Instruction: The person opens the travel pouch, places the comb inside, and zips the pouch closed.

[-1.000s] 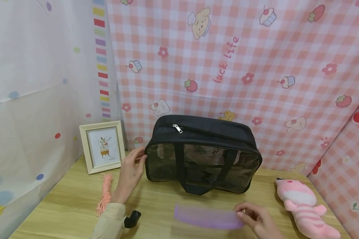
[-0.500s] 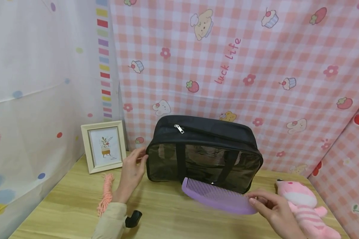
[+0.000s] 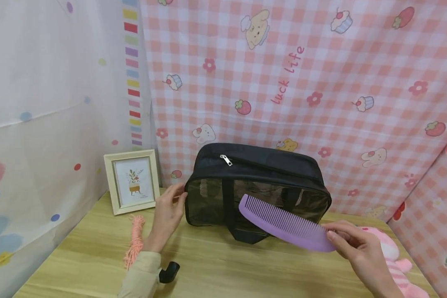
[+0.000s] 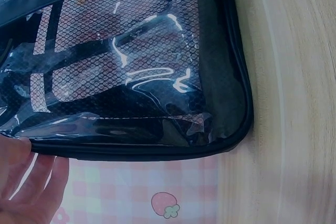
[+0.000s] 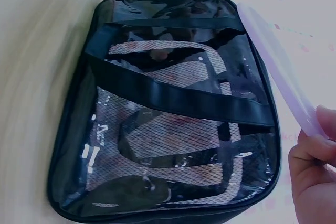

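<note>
A black bag [image 3: 260, 163] with see-through sides and a strap handle stands against the back of the table. Its zip pull [image 3: 226, 160] lies near the left end of the top. My left hand [image 3: 167, 213] holds the bag's left end, thumb on the front face and fingers round the edge in the left wrist view. My right hand [image 3: 361, 250] pinches one end of a purple comb [image 3: 279, 228], teeth up, in front of the bag's lower right. From the right wrist, the comb [image 5: 281, 72] shows edge-on beside the bag's top.
A cream picture frame [image 3: 133, 181] stands at the back left. A bundle of peach cord [image 3: 135, 240] and a black bent tube-like piece [image 3: 169, 272] lie near my left arm. A pink plush toy [image 3: 406, 265] sits at the right, partly behind my right hand.
My right hand has raised the comb from low over the table up and rightward, in front of the bag. The left hand stays on the bag's end.
</note>
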A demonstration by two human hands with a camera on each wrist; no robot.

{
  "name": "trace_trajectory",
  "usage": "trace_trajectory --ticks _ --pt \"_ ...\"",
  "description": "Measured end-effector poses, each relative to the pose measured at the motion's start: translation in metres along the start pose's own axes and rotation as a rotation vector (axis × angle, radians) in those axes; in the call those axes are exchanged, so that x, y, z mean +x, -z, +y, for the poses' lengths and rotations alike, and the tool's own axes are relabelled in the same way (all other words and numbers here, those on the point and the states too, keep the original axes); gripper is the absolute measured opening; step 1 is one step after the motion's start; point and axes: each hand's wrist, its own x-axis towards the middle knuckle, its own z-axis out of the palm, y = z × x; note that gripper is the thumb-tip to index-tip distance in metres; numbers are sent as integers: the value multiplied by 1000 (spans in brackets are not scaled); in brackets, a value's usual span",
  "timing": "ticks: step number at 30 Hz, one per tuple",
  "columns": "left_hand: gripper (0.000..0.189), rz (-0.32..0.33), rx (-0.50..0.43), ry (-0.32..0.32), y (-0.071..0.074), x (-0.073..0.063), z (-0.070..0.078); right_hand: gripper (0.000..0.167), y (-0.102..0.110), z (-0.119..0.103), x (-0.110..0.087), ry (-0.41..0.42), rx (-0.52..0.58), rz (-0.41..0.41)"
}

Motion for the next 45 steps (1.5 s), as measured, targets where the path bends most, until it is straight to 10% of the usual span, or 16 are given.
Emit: trace_trajectory --ticks 13,25,45 --pt "24 -10 -12 41 -4 -4 1 20 13 -16 13 -56 118 210" --pt "24 14 -6 20 -3 -4 0 20 21 -26 39 95 -247 234" --pt "22 6 -23 29 -2 0 0 15 42 -42 72 108 -442 219"
